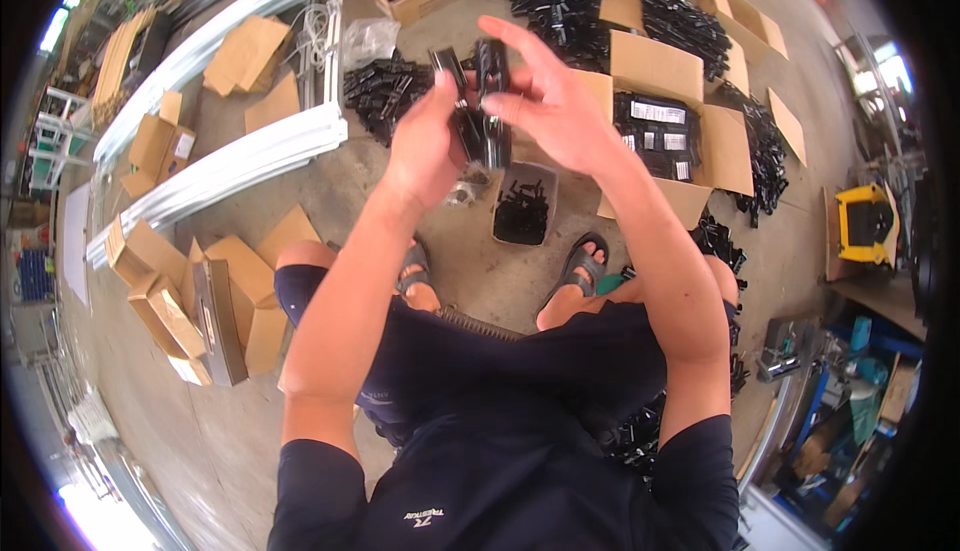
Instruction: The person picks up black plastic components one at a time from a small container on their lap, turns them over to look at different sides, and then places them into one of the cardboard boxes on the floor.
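Two glossy black tube-like parts stand side by side between my hands, over a pile of black parts on the floor. My left hand point(432, 146) is closed on the left black part point(466, 131), its thumb lying along it. On the other one, the right black part point(494, 146), my right hand point(560, 116) presses its thumb, while the index finger sticks out past it. The other fingers of that hand are partly hidden behind the part. Just below my hands, between my feet, a small tub point(497, 231) holds little black pieces.
An open carton point(720, 141) of packed black parts stands to the right, among heaps of black parts point(560, 1). White metal frames point(240, 156) lie at left, near empty cardboard boxes point(260, 331). A clear plastic bag point(370, 39) lies beyond my left hand.
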`<state>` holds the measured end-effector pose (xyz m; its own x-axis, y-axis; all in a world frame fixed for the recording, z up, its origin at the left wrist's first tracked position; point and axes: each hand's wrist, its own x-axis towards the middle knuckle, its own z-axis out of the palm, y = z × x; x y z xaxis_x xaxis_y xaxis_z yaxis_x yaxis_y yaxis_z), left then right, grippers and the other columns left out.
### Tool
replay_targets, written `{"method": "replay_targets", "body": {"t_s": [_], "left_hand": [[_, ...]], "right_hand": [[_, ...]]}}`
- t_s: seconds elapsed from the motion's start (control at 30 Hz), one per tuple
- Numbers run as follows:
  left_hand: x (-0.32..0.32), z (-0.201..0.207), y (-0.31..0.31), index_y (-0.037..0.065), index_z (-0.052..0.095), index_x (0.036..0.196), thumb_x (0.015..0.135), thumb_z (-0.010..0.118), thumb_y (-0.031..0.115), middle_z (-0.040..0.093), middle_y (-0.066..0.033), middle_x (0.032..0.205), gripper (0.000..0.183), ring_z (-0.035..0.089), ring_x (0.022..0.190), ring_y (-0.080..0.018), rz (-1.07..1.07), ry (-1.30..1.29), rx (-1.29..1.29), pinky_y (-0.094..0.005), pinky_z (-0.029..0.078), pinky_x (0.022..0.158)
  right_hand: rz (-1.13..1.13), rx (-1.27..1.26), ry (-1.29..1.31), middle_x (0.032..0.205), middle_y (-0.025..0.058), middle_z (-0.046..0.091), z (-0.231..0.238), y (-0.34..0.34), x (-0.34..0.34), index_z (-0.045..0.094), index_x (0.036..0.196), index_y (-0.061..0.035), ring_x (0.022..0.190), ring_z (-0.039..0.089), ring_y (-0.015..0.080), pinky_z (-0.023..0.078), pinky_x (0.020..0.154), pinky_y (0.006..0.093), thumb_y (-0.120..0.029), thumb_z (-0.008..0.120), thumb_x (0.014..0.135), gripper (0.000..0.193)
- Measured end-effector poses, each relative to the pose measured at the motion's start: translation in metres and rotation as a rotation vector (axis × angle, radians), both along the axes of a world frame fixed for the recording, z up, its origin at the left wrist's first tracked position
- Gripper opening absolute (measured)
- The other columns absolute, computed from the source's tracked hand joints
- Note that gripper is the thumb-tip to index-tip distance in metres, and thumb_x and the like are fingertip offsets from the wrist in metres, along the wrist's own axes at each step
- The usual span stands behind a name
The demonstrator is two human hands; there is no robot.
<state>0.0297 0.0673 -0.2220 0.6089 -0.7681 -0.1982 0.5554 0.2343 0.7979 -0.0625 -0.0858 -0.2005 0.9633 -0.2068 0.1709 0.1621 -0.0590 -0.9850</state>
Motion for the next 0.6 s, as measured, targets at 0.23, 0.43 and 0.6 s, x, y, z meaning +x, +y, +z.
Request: {"method": "replay_targets", "body": {"t_s": [0.23,0.43,0.6], "left_hand": [[-0.04,-0.039,0.014,0.009,0.049,0.143,0.113,0.035,0.036,0.068,-0.0101,0.121,0.042,0.069,0.096,-0.0235,-0.209,0.078,0.002,-0.0376,0.053,0.075],[-0.053,-0.059,0.039,0.008,0.051,0.138,0.112,0.042,0.03,0.069,-0.0131,0.108,0.035,0.069,0.087,-0.0249,-0.27,0.235,0.087,-0.0359,0.055,0.075],[-0.037,-0.081,0.037,0.007,0.053,0.133,0.112,0.044,0.032,0.068,-0.0121,0.104,0.033,0.067,0.08,-0.0219,-0.228,0.145,0.078,-0.0333,0.055,0.074]], "right_hand": [[0.043,0.11,0.122,0.105,0.0096,0.068,-0.046,-0.008,-0.029,0.033,0.153,-0.0108,0.07,0.063,0.0127,0.052,0.057,0.0279,0.003,0.063,0.098,0.065],[0.146,0.384,0.289,0.102,0.0035,0.065,-0.084,-0.003,-0.052,0.044,0.142,-0.011,0.074,0.06,0.0081,0.047,0.068,0.0249,0.0,0.062,0.098,0.049],[-0.071,0.207,0.334,0.1,0.0042,0.063,-0.075,0.012,-0.035,0.047,0.144,-0.0071,0.075,0.061,0.0095,0.05,0.069,0.0265,0.0,0.063,0.098,0.05]]}}
